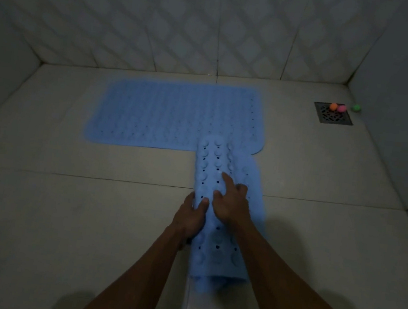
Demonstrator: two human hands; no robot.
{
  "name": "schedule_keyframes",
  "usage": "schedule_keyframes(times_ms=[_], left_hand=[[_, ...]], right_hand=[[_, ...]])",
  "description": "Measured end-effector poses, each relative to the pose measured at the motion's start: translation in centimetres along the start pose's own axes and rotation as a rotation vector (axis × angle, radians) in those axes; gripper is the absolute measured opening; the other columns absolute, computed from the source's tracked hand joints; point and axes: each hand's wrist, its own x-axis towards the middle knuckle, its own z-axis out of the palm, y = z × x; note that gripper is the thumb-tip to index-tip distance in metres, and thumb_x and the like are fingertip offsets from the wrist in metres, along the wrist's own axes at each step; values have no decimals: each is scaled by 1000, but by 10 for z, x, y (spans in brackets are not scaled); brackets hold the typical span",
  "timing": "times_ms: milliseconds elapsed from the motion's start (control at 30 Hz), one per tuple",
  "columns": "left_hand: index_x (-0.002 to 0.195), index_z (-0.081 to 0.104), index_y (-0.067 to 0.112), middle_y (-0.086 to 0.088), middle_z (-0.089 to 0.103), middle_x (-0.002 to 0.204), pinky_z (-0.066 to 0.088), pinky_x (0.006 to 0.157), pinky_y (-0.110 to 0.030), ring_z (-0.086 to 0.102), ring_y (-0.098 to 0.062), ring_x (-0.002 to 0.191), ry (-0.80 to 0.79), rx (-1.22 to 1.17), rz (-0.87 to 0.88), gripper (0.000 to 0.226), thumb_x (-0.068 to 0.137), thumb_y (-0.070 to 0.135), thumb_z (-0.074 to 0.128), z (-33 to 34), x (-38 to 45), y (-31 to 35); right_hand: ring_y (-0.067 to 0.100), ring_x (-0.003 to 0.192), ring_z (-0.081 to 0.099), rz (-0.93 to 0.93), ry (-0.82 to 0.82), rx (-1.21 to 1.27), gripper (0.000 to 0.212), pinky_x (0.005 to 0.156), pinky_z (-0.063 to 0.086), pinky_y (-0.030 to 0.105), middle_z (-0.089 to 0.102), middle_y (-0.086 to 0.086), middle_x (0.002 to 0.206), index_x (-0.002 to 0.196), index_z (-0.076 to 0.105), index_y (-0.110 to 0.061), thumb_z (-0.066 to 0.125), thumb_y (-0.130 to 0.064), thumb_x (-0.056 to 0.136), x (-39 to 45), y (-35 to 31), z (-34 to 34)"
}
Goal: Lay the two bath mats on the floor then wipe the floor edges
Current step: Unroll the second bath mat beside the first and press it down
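Both hands held a rolled blue rubber bath mat [219,208], its long axis pointing away: the left hand [190,217] gripped its side, the right hand [233,202] pressed on top, fingers loosely bent. Beyond them a flat blue bath mat [177,114] lay crosswise.

Two blue bath mats: one flat mat [176,117] and one rolled mat [222,182]. Two hands: left hand [190,217] and right hand [233,202]. One floor drain [332,116]. Three small balls: orange ball [333,106], pink ball [341,108], green ball [356,107].
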Motion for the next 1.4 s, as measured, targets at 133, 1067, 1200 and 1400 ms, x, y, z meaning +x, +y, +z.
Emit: schedule_keyframes(times_ms=[133,1067,1200,1400], left_hand=[[148,41,23,-5,60,136,55,98,-51,66,-28,113,57,-67,-45,85,78,67,62,12,0,-9],[144,51,17,-6,56,143,42,112,-40,56,-27,127,160,136,-3,69,99,64,32,-102,13,-20],[119,64,16,-11,65,128,46,108,-46,62,-27,113,176,123,-41,58,104,57,26,-116,12,-35],[108,64,7,-16,65,124,49,102,-43,61,-28,107,194,190,-84,48,108,37,26,-138,14,-36]], right_hand=[[40,126,44,27,4,-48,57,107,39,49,27,9,146,149,32,-39,49,-29,96,1,-4,-3],[39,143,29,26,-56,125,62,119,27,47,20,17,160,153,27,-36,54,-43,97,16,-49,81],[32,126,52,-37,-91,180,62,110,42,48,48,15,142,148,36,-35,48,-50,89,13,-59,97],[37,139,37,11,-88,108,87,116,32,47,31,16,153,156,22,-30,64,-57,84,22,-73,101]])
